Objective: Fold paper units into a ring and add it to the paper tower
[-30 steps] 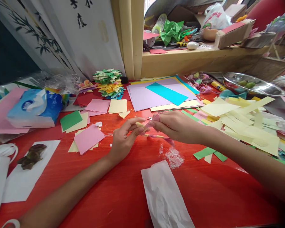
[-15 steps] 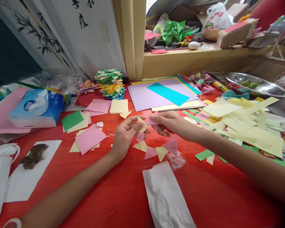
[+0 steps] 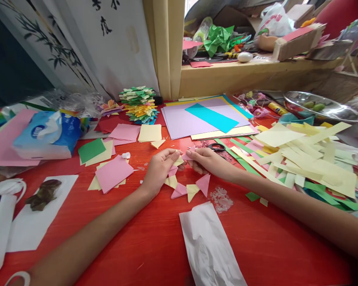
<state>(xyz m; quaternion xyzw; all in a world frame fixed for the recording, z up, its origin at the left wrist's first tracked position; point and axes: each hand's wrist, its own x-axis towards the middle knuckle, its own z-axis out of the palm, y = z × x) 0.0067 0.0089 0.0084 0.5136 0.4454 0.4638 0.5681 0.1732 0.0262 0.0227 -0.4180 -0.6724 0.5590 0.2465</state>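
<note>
Behind the right hand [image 3: 209,163] lie scissors [image 3: 217,147], paper triangles [image 3: 192,189] below the left hand [image 3: 160,169].

a home paper-craft corner: a red bench [image 3: 137,246] with coloured paper sheets [image 3: 179,123] at its far edge, cut strips [image 3: 310,155] along its right edge, a stack of folded pieces [image 3: 138,104], scissors [image 3: 217,147], and a cluttered window ledge [image 3: 241,77] beside a painted scroll [image 3: 77,39].

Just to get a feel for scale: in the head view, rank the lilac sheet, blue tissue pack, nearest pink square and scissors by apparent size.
1-2. lilac sheet and blue tissue pack: about alike; the sheet lies farther off, so unranked.
3. pink square.
4. scissors, only handle showing.
</note>
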